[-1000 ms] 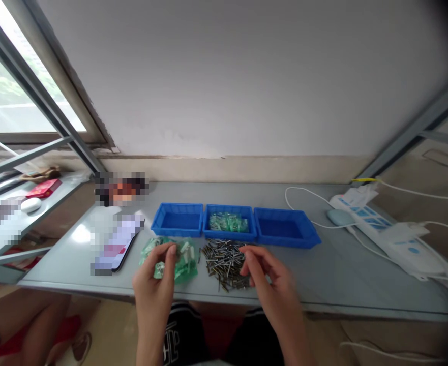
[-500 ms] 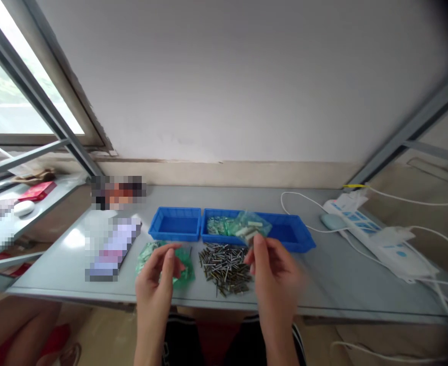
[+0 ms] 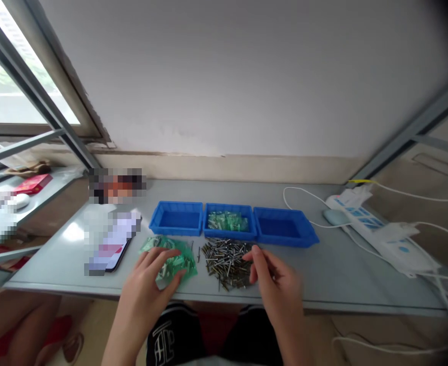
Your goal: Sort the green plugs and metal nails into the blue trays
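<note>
My left hand (image 3: 149, 277) reaches over a green plastic bag (image 3: 187, 259) of small pale parts, thumb and fingers apart around its near side. Whether the fingertips press on the bag is hard to tell. My right hand (image 3: 277, 279) is at the right edge of a loose pile of metal pins like blind rivets (image 3: 227, 264). Its fingers are curled in toward the thumb, and anything between them is hidden. Behind the pile, the middle blue bin (image 3: 229, 235) holds small green bags (image 3: 227, 221).
Blue bins stand on either side, a left bin (image 3: 176, 231) and a right bin (image 3: 285, 241). A phone (image 3: 119, 244) lies left on the grey table (image 3: 346, 274). White power strips (image 3: 399, 254) with cables are at right. Another person's legs (image 3: 21, 320) show lower left.
The small green bag at my right hand is now out of it, among those in the middle bin. My right hand has lowered slightly; my left hand has opened over the larger bag.
</note>
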### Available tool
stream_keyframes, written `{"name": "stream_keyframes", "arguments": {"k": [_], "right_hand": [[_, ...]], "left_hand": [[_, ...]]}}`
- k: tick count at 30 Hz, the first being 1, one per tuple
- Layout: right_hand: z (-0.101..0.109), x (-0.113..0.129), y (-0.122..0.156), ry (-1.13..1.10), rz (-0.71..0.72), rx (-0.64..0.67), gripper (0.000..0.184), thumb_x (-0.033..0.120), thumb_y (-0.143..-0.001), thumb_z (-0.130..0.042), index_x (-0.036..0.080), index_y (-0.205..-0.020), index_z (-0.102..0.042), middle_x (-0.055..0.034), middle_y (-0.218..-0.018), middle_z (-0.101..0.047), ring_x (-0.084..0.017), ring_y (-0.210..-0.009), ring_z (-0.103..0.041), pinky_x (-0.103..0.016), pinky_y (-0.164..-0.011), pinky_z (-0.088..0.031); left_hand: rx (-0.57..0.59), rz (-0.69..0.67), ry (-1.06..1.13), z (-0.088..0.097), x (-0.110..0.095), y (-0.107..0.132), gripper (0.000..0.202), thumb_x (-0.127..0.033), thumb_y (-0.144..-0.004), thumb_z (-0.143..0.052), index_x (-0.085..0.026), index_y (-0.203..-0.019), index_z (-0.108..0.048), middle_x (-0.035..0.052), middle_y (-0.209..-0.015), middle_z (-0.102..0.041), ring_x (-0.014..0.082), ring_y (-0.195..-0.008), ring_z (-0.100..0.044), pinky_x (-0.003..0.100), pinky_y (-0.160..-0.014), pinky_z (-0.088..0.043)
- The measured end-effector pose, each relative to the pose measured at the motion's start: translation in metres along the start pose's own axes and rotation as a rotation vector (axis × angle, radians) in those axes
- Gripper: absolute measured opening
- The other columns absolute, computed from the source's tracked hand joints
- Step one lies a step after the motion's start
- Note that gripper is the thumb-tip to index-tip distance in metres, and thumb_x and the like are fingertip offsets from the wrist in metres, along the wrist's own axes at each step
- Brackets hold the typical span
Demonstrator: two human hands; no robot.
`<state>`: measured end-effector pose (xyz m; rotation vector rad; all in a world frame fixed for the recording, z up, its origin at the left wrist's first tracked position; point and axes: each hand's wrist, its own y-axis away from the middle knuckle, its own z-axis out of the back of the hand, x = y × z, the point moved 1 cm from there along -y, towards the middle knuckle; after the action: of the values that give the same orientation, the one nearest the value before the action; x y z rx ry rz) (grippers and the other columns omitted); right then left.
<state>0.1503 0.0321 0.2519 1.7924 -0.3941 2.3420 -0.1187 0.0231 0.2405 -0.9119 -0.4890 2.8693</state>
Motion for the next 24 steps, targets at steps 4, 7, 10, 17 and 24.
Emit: {"name": "stream_keyframes", "arguments": {"k": [4,7,10,17,24], "right_hand": [[0.011,-0.008,-0.005,-0.055,0.002,-0.058,0.055,0.068,-0.099,-0.065,0.020,-0.077,-0.079,0.0005,-0.054,-0.057,-0.015,-0.050,-0.054,-0.026,-0.048,-0.043],[0.013,-0.013,-0.007,-0.097,-0.023,-0.069,0.057,0.070,-0.098,-0.065,0.019,-0.077,-0.079,0.0005,-0.053,-0.056,-0.015,-0.049,-0.054,-0.025,-0.048,-0.042],[0.013,-0.013,-0.006,-0.140,-0.060,-0.088,0.056,0.071,-0.096,-0.067,0.019,-0.078,-0.079,0.0009,-0.054,-0.056,-0.015,-0.051,-0.054,-0.026,-0.049,-0.042],[0.014,-0.007,-0.006,-0.111,-0.065,-0.176,0.057,0.073,-0.095,-0.066,0.020,-0.077,-0.078,0.0007,-0.055,-0.055,-0.016,-0.052,-0.054,-0.026,-0.051,-0.043],[0.013,-0.012,-0.013,-0.128,-0.089,-0.173,0.058,0.072,-0.098,-0.063,0.021,-0.076,-0.078,-0.0001,-0.053,-0.057,-0.016,-0.050,-0.055,-0.026,-0.051,-0.043]], "left_hand": [[0.100,-0.078,-0.092,-0.016,0.009,0.001,0.045,-0.041,-0.089,-0.076,-0.033,-0.133,-0.074,0.0083,-0.136,-0.073,0.0353,-0.117,-0.070,0.046,-0.092,-0.061],[0.135,-0.071,-0.105,-0.026,0.015,0.001,0.046,-0.039,-0.089,-0.074,-0.032,-0.134,-0.073,0.0098,-0.138,-0.071,0.0360,-0.115,-0.072,0.050,-0.093,-0.062],[0.139,-0.056,-0.080,-0.028,0.016,-0.001,0.035,-0.039,-0.095,-0.067,-0.032,-0.129,-0.075,0.0093,-0.134,-0.073,0.0301,-0.100,-0.076,0.043,-0.084,-0.064],[-0.016,0.041,0.023,-0.025,0.003,-0.009,0.034,-0.054,-0.095,-0.069,-0.033,-0.120,-0.078,0.0070,-0.116,-0.076,0.0144,-0.056,-0.059,0.028,-0.054,-0.056],[-0.136,0.071,0.095,-0.025,-0.022,-0.022,0.034,-0.057,-0.094,-0.071,-0.034,-0.118,-0.079,0.0049,-0.118,-0.075,0.0124,-0.055,-0.054,0.028,-0.056,-0.053]]}}
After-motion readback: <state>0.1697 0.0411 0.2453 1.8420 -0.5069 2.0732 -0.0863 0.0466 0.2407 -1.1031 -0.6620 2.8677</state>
